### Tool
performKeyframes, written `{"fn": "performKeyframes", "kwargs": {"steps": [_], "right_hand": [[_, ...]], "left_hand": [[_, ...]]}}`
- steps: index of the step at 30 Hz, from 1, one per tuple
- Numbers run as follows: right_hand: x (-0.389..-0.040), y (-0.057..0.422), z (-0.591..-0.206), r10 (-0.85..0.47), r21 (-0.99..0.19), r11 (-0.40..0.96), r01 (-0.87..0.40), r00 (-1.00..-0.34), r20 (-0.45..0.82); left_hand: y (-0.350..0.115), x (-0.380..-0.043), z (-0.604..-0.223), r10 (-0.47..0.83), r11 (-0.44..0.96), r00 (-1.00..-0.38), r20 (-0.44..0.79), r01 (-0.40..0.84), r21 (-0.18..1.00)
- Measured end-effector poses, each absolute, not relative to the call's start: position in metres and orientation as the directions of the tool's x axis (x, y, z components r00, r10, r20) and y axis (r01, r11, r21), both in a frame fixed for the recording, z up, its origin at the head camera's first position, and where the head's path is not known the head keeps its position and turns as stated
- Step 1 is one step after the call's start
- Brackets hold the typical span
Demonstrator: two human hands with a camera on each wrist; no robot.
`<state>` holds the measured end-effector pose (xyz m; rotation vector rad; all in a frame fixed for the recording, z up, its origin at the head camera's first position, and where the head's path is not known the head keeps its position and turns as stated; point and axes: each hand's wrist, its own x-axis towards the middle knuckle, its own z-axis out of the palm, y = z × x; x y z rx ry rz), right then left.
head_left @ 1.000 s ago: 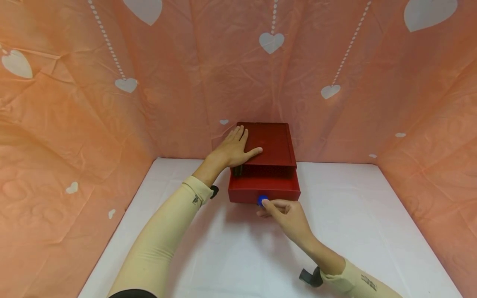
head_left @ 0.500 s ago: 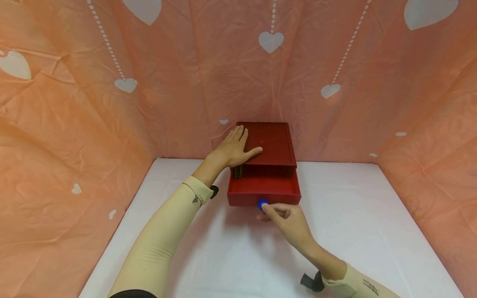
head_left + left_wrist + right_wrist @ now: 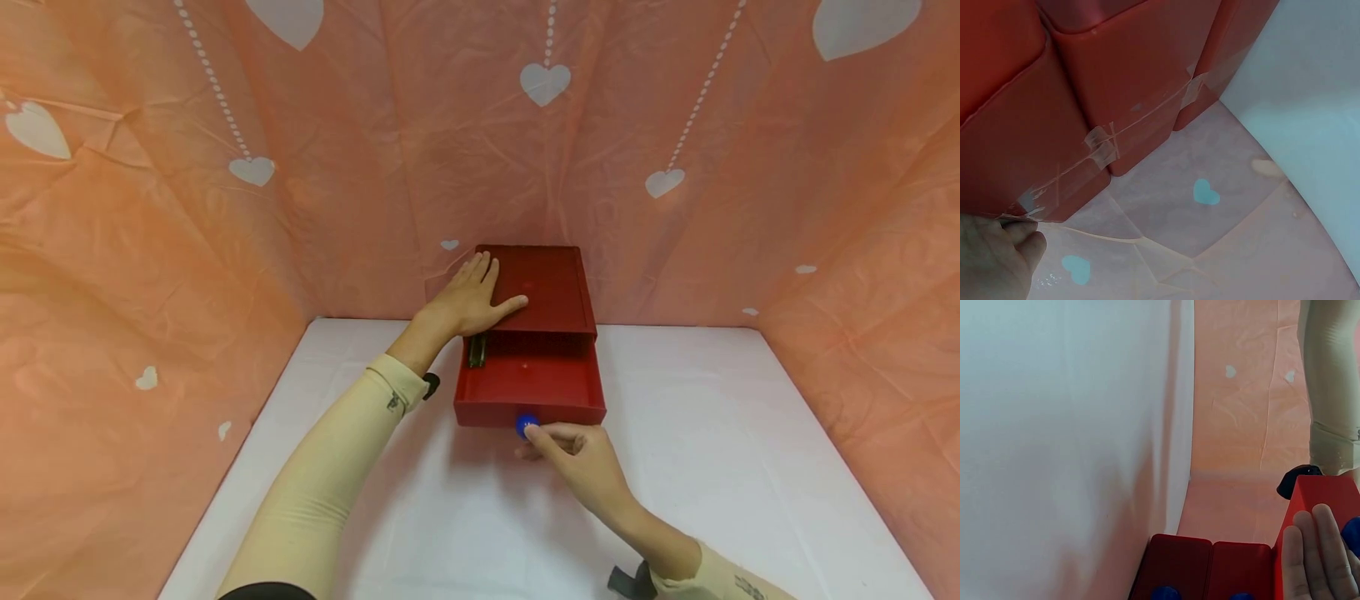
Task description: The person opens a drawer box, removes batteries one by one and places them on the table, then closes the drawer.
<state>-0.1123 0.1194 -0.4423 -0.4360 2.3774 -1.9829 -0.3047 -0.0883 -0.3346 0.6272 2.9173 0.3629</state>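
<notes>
A red drawer cabinet stands at the back of the white table, its top drawer pulled well out. My left hand rests on the cabinet top with fingers spread. Thumb and fingers of my right hand pinch the blue round knob on the drawer front. Inside the drawer at its left lies a dark green, shiny object, partly hidden under the cabinet top. In the right wrist view the fingers of the right hand lie beside the blue knob.
Lower red drawers with blue knobs stay pushed in below the pulled-out one. Clear tape runs along the cabinet's side. Orange cloth printed with white hearts hangs behind and at both sides of the white table.
The drawer has slid further out toward me, drawn by the right hand on the knob. More of its inside and the dark green object shows. The left hand has stayed put.
</notes>
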Motion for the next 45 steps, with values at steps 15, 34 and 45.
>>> {"fn": "performKeyframes", "kwargs": {"steps": [15, 34, 45], "right_hand": [[-0.099, 0.120, -0.445, -0.255, -0.971, 0.115, -0.210, -0.951, 0.175], [-0.092, 0.120, -0.448, -0.261, -0.968, 0.100, -0.229, -0.945, 0.197], [-0.084, 0.122, -0.446, -0.250, -0.968, 0.119, -0.219, -0.950, 0.184]], "left_hand": [[-0.088, -0.308, -0.337, 0.422, 0.886, -0.903, -0.078, 0.393, 0.248], [-0.089, -0.306, -0.334, 0.425, 0.884, -0.902, -0.084, 0.393, 0.253], [-0.088, -0.306, -0.337, 0.420, 0.889, -0.901, -0.106, 0.385, 0.246]]}}
